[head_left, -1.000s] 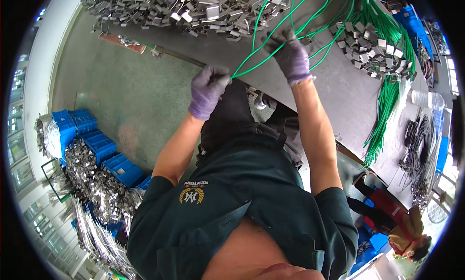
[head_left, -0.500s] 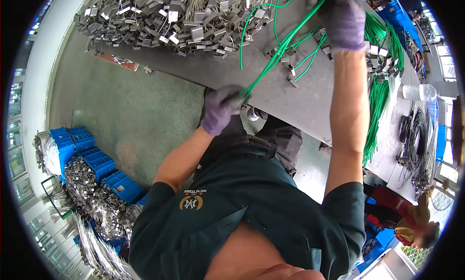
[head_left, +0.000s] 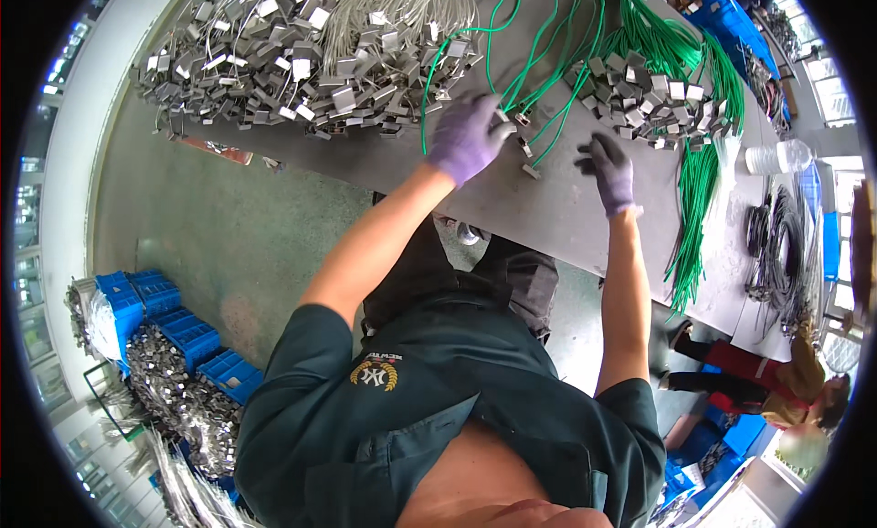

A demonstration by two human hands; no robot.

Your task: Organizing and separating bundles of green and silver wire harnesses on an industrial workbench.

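Observation:
Both my hands wear purple gloves with dark palms. My left hand [head_left: 470, 137] is over the table's near edge, its fingers curled at the lower ends of several green wires [head_left: 523, 88], seemingly closed on a wire; its fingertips are partly hidden. Beside those fingertips lie small metal end pieces [head_left: 530, 170] attached to the green wires. To the right, my right hand [head_left: 607, 170] is held over the grey table [head_left: 566, 199], its fingers apart and nothing in them. A pile of metal pieces on green wires [head_left: 653, 103] lies just beyond it.
A large heap of metal pieces with pale wires [head_left: 311, 71] covers the table's far left. Green wire bundles [head_left: 692, 240] hang at the right, near a clear plastic jar [head_left: 776, 157] and black cable coils [head_left: 776, 245]. Blue crates [head_left: 228, 374] stand lower left. A person [head_left: 758, 377] is at lower right.
My right hand has let go of the green wires and come back toward me. My left hand has moved up and right to the wire ends. The stretched wires now lie on the table.

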